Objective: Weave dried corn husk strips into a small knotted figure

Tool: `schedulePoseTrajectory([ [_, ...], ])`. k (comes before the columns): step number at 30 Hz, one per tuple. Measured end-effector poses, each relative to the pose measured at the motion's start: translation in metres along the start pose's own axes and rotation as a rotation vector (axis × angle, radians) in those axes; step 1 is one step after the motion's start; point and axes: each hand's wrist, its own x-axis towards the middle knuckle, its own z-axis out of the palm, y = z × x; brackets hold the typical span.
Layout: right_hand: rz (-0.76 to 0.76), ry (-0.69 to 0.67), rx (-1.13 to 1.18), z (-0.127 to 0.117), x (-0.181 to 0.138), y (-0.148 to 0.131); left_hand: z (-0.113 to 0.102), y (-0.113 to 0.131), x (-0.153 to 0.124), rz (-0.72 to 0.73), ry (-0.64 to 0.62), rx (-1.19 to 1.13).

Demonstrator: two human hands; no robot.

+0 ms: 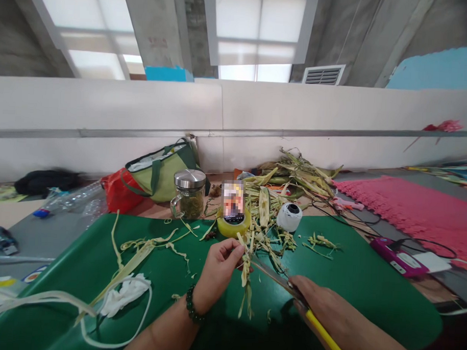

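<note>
My left hand (223,261), with a dark green bead bracelet at the wrist, pinches a small bundle of pale dried corn husk (245,277) between thumb and fingers. Loose ends of it hang down over the green mat. My right hand (313,295) is closed around long-bladed scissors (270,271) with a yellow handle. Their blade tips reach the husk bundle beside my left fingertips. Whether the blades are apart is hard to tell. Just beyond my hands, a phone (233,203) leans upright in a roll of yellow tape (233,229).
A white thread spool (289,218) stands among husk scraps, with a husk pile (298,172) behind. A glass jar mug (189,194) and a green bag (160,172) are back left. White cord (53,295) and crumpled tissue (125,295) lie left; a purple power strip (399,257) is right.
</note>
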Motion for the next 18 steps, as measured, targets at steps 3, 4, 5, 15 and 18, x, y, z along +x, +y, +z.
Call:
schedulePoseTrajectory([
  [3, -0.028, 0.081, -0.127, -0.001, 0.004, -0.005, 0.000, 0.000, 0.000, -0.025, -0.008, -0.040],
  [4, -0.046, 0.102, -0.168, -0.001, 0.004, -0.006, 0.000, 0.000, 0.000, -0.035, -0.014, -0.055],
  [5, -0.065, 0.121, -0.206, -0.001, 0.003, -0.007, 0.000, -0.001, 0.000, -0.043, -0.018, -0.068],
  [15, -0.163, 0.152, -0.236, 0.009, 0.003, 0.014, 0.000, 0.001, -0.003, -0.104, -0.070, -0.109],
  [18, -0.093, 0.085, -0.037, 0.014, 0.004, 0.014, 0.001, 0.003, -0.004, -0.114, -0.084, -0.070],
])
